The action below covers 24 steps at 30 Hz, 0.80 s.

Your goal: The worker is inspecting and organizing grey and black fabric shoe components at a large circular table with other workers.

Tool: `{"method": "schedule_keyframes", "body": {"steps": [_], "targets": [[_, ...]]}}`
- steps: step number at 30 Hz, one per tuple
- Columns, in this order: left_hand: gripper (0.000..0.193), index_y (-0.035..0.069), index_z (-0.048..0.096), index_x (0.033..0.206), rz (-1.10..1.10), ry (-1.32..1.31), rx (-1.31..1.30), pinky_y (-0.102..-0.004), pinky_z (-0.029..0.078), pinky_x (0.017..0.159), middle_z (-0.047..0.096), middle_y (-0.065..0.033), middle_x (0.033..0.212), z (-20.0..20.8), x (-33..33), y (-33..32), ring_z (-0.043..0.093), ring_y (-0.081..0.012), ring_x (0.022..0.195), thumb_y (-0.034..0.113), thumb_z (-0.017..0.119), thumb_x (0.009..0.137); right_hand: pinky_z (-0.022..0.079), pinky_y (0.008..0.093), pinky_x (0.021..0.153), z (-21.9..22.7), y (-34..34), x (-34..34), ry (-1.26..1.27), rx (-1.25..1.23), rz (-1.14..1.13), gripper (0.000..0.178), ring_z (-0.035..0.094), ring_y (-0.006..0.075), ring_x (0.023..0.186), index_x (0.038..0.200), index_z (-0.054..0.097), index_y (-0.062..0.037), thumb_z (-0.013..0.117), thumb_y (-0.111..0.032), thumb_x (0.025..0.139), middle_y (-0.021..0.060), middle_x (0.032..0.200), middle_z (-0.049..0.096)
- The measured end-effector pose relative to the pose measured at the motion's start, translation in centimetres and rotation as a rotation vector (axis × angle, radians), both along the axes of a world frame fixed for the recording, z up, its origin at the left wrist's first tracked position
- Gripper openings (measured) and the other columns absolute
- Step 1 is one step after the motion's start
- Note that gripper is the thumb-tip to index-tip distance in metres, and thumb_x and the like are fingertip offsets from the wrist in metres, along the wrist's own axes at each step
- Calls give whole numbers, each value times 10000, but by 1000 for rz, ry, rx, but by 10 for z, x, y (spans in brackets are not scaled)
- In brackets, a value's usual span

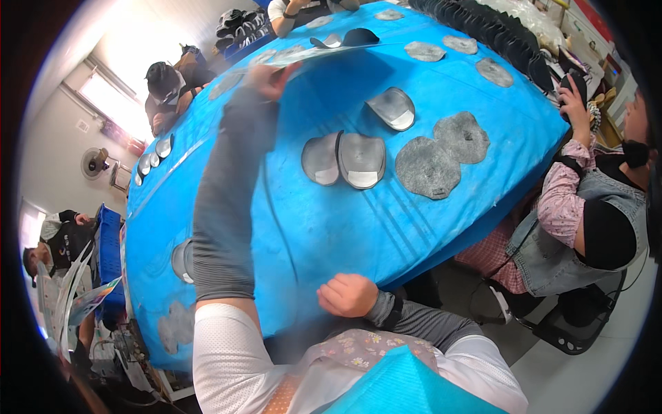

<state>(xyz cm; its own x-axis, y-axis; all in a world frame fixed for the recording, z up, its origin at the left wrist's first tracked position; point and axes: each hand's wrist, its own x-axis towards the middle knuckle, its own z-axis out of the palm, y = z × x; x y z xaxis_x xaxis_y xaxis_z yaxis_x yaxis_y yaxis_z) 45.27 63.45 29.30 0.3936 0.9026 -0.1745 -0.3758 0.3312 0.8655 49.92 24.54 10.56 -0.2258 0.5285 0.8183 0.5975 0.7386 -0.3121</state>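
My left hand (272, 79) reaches far across the blue-covered table (331, 234), its fingers closed at the edge of a thin, pale flat sheet (324, 54). The sheet is seen almost edge-on, and a dark shadow falls on the cloth beside it. Close to my body, my right hand (348, 294) is curled into a loose fist with nothing visible in it. Between my hands and the far side lie a pair of grey curved panels (362, 155) with white patches and a single similar panel (393, 107). Beside them rest two fuzzy grey rounded pads (427, 168), overlapping.
More grey pads (495, 72) lie toward the far right, near a long row of stacked black pieces (514, 41). A co-worker (586, 214) sits at the right, holding a dark piece. Other people sit along the far side. A blue crate (110, 262) stands left.
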Motion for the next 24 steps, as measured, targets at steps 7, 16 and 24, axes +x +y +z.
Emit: {"method": "schedule_keyframes", "body": {"steps": [7, 16, 24], "targets": [[342, -94, 453, 1221, -22, 50, 175, -339, 424, 959, 532, -211, 1202, 38, -119, -99, 522, -273, 1115, 70, 382, 928, 379, 301, 432, -5, -3, 0, -30, -25, 26, 232, 451, 181, 494, 582, 453, -93, 639, -103, 721, 31, 549, 415], [320, -113, 459, 1141, 205, 303, 269, -276, 503, 838, 578, -163, 1090, 50, -253, -267, 611, -203, 926, 48, 516, 871, 376, 336, 444, 1, -3, -9, -45, -77, 67, 179, 468, 217, 504, 616, 486, -84, 631, -78, 721, 54, 556, 444], [327, 7, 396, 1215, 587, -6, 162, -180, 563, 570, 596, -127, 1014, 3, -312, -393, 647, -176, 806, 107, 490, 918, 370, 352, 443, 4, -5, -23, -68, -64, 16, 120, 465, 244, 507, 650, 512, -58, 603, -26, 722, 73, 573, 465]]}}
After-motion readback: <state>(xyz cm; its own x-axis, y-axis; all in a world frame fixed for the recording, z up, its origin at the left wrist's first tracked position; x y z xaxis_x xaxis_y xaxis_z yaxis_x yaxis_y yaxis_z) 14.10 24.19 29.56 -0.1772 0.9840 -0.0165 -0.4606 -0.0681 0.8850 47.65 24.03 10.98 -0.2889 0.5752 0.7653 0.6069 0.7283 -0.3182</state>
